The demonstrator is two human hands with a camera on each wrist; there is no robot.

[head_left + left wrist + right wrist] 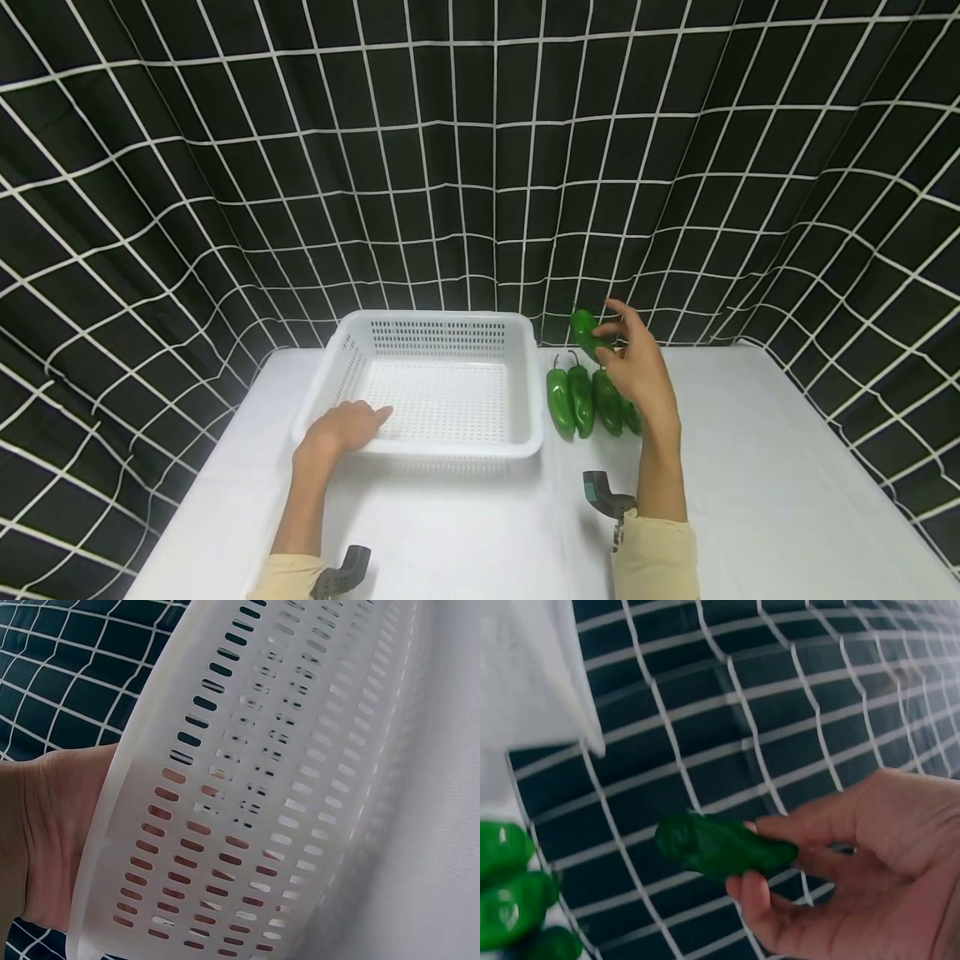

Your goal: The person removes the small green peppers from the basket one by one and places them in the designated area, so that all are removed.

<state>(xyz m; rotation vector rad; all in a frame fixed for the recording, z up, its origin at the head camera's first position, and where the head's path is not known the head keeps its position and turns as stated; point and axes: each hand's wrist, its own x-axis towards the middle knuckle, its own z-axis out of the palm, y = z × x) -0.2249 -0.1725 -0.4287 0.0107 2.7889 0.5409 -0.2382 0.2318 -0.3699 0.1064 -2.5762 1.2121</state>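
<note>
My right hand (640,367) pinches a green chili pepper (582,327) between thumb and fingertips, above the back part of the table. In the right wrist view this pepper (712,846) lies crosswise, one end reaching in among the fingers. Below and just left of that hand, several more green chili peppers (558,402) lie side by side, some partly covered by the hand. My left hand (347,427) reaches over the near left rim of a white plastic basket (480,451). Through the slots of the basket wall (225,780), its skin shows on the inner side; its fingertips are mostly hidden.
A white cloth covers the table (750,467). Behind and at both sides hangs a black curtain (495,208) with a white grid. Dark camera mounts (606,497) sit at both wrists, beside beige sleeves (655,557). The basket stands left of the row of peppers.
</note>
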